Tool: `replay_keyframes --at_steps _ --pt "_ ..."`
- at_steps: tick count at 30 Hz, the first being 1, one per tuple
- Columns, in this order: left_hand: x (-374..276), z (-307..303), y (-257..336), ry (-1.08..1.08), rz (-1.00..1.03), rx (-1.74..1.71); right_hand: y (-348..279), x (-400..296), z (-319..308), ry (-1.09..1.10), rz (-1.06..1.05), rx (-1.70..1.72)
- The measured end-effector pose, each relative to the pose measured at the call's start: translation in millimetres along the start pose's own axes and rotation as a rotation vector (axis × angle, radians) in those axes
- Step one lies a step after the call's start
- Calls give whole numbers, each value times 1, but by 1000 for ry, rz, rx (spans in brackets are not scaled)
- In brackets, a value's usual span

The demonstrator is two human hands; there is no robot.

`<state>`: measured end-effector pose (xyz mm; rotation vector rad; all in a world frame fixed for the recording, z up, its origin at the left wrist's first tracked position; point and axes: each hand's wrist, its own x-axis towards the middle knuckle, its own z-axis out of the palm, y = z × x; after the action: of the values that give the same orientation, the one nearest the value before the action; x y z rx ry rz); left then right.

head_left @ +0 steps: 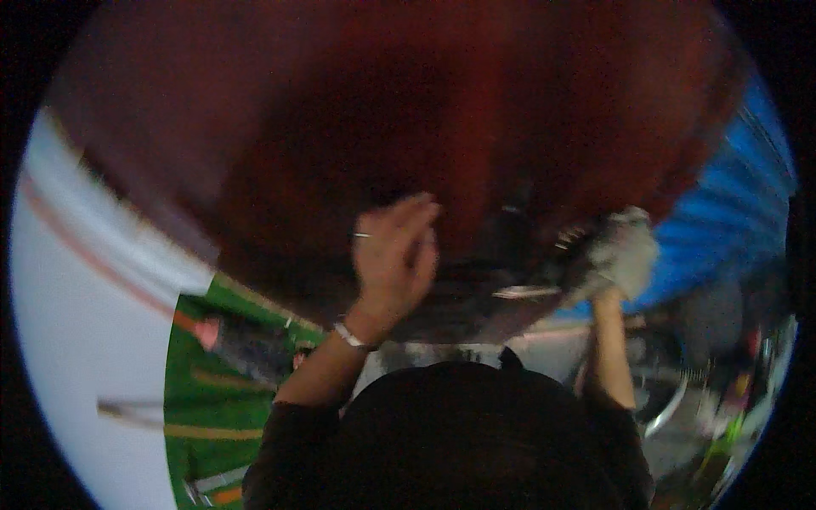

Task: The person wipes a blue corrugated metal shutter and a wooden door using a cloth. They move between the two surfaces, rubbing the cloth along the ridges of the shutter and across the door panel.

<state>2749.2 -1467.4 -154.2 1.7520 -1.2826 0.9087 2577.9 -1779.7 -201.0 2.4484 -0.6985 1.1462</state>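
A large, curved dark red surface fills the upper part of the view. In front of its lower middle is my bare left hand, with a ring on a finger and a white band at the wrist. Its fingers lie close together, the thumb is apart from them, and nothing shows between them. My right hand wears a pale grey work glove near the right edge of the red surface. Beside the glove is a blurred dark object with short bristle-like marks; whether the hand grips it is unclear.
Right of the red surface hangs a pleated blue sheet. A bright, flat strip shows left of the glove. Green ground or panelling with tan strips lies at left, beside a pale area. Blurred clutter is at lower right.
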Motion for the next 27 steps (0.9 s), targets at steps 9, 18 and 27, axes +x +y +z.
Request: replay_keyframes --at_steps 9,18,27 --pt "-109 -19 -28 218 -653 147 -109 109 2 32 -300 243" --pt "-233 -53 -30 244 -1091 -15 -313 -17 -28 -345 -996 561" --pt "-290 -129 -64 507 -1212 -10 -509 130 -74 53 -1018 615"
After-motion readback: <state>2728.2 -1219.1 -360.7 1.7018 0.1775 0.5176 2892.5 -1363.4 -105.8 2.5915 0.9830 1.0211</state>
